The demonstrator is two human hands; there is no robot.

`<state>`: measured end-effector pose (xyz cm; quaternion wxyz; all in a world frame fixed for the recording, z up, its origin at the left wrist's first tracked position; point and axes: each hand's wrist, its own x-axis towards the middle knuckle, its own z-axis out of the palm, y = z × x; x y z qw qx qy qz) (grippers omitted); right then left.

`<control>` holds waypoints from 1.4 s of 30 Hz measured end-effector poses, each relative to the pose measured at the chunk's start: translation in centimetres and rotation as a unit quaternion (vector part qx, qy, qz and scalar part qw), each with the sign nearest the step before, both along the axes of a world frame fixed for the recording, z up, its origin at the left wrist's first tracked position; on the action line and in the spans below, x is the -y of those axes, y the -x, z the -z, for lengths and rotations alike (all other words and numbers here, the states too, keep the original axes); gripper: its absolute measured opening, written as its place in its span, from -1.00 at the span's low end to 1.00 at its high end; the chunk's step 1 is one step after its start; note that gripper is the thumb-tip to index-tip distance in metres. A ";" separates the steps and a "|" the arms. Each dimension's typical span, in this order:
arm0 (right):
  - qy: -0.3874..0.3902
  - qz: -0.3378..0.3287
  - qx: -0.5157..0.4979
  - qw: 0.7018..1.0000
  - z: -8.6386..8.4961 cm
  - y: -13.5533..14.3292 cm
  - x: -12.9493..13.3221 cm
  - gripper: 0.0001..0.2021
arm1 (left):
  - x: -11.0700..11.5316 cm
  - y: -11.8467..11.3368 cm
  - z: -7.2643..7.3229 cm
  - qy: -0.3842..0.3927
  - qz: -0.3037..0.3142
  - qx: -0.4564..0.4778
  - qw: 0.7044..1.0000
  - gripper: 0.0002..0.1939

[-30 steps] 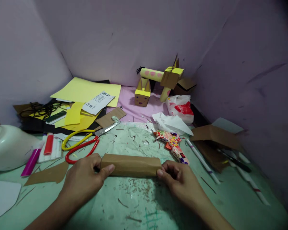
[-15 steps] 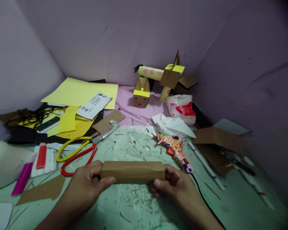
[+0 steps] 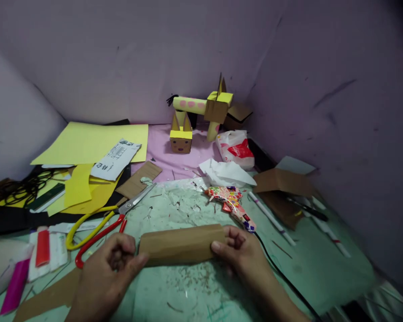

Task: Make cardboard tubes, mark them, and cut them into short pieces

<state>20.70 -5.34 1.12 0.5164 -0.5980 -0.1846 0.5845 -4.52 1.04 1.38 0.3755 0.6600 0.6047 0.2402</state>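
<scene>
A folded brown cardboard tube (image 3: 181, 245) lies crosswise above the green table cover. My right hand (image 3: 242, 257) grips its right end, thumb in front and fingers behind. At the left end, my left hand (image 3: 110, 268) has curled fingers, with the thumb tip at the tube's lower left edge; whether it grips the tube is hard to tell. Scissors (image 3: 100, 226) with yellow and red handles lie beyond my left hand. A flower-patterned glue gun (image 3: 231, 205) rests beyond my right hand.
Cardboard animal shapes (image 3: 181, 142) stand at the back near white tissue (image 3: 225, 173) and a tissue pack (image 3: 235, 150). Yellow sheets (image 3: 97, 138) and black cord (image 3: 23, 185) lie left. Markers (image 3: 272, 218) and a cardboard piece (image 3: 282, 183) are right. The glue gun's cable (image 3: 282, 277) passes my right arm.
The tube has tilted, its right end higher, and shows a wider face. My left hand has moved slightly left, its fingers off the tube's end. The view has turned right.
</scene>
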 end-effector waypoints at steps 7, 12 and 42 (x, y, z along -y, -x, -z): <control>0.013 -0.078 -0.055 0.995 -3.6 -1.1 -2.2 -0.67 | 1.7 -1.0 -2.0 -0.102 0.094 0.102 0.985 -0.38; -0.012 -0.092 -0.020 0.996 -4.9 -1.6 -2.9 -0.67 | 1.8 -2.1 -2.6 0.077 -0.019 0.279 0.957 -0.52; 0.115 -0.219 0.639 0.729 -3.1 -7.3 -3.2 -0.57 | 1.1 -2.9 -1.6 0.251 -0.140 0.368 0.884 -0.43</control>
